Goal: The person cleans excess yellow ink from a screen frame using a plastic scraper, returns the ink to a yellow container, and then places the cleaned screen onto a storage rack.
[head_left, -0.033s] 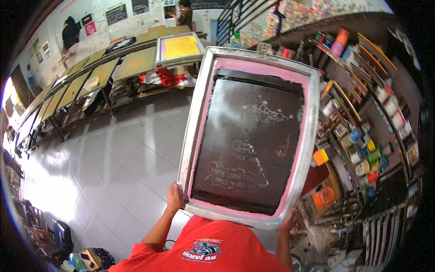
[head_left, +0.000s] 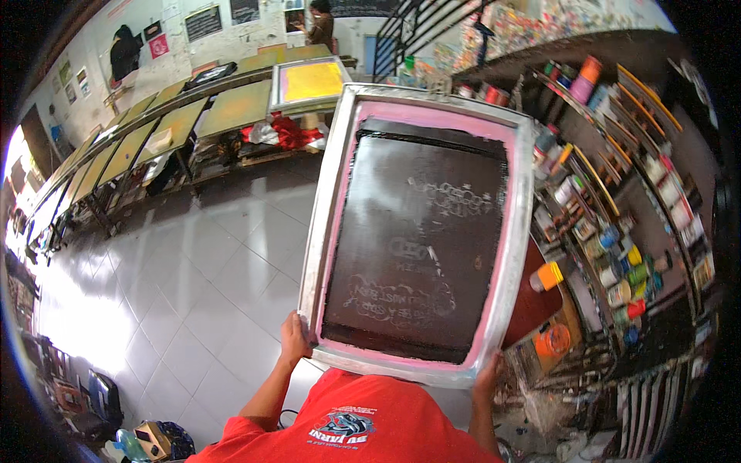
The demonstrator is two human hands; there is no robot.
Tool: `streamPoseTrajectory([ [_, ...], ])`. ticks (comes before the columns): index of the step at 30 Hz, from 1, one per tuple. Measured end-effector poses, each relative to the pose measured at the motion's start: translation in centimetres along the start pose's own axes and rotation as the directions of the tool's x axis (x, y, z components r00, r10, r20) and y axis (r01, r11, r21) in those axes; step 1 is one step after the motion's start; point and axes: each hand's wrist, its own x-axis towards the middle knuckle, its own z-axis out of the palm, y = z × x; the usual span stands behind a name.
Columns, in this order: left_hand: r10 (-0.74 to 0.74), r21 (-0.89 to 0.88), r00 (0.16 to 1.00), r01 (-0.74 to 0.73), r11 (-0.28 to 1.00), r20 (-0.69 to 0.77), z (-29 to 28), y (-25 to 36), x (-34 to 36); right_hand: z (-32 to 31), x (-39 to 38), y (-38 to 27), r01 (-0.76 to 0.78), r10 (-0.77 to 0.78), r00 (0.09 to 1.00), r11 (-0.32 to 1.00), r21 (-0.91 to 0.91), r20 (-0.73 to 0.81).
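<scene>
A large silk screen (head_left: 421, 239) with a silver metal frame is held up in front of my red shirt. Its mesh is dark and glossy, bordered in pink, with faint outlined lettering and drawings. My left hand (head_left: 295, 338) grips the frame near its lower left corner, thumb along the edge. At the lower right corner, my right hand (head_left: 487, 375) is closed on the same frame, its fingers partly hidden. The screen leans slightly to the right.
Long rows of printing tables (head_left: 174, 127) run along the far left, one bearing a yellow screen (head_left: 311, 81). Shelves of paint pots (head_left: 617, 270) crowd the right, near an orange-lidded container (head_left: 546, 275). A person (head_left: 319, 25) stands at the back. Grey floor tiles (head_left: 208, 255) lie at left.
The screen has shifted slightly left and its upper end has tipped a little, uncovering more of the dark red surface at its right. Both hands keep their hold.
</scene>
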Motion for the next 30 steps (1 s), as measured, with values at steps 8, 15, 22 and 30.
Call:
streamPoseTrajectory([
  [8,-0.188,0.046,0.950,0.205,0.978,-0.249,-10.7,-5.8,9.6,21.2,5.5,-14.2,0.133,-0.126,0.934,0.991,0.001,0.333],
  [15,-0.188,0.109,0.903,0.247,0.963,-0.386,-12.5,-4.3,15.8,33.9,9.6,-20.6,0.227,-0.161,0.884,0.968,-0.102,0.440],
  [22,-0.142,0.179,0.834,0.275,0.945,-0.533,-12.0,-6.4,28.7,47.9,15.9,-27.4,0.259,-0.254,0.820,0.964,0.063,0.512],
  [30,-0.203,0.223,0.853,0.342,0.913,-0.481,-10.3,-4.2,47.4,61.6,26.2,-39.1,0.279,-0.280,0.783,0.956,0.089,0.555],
])
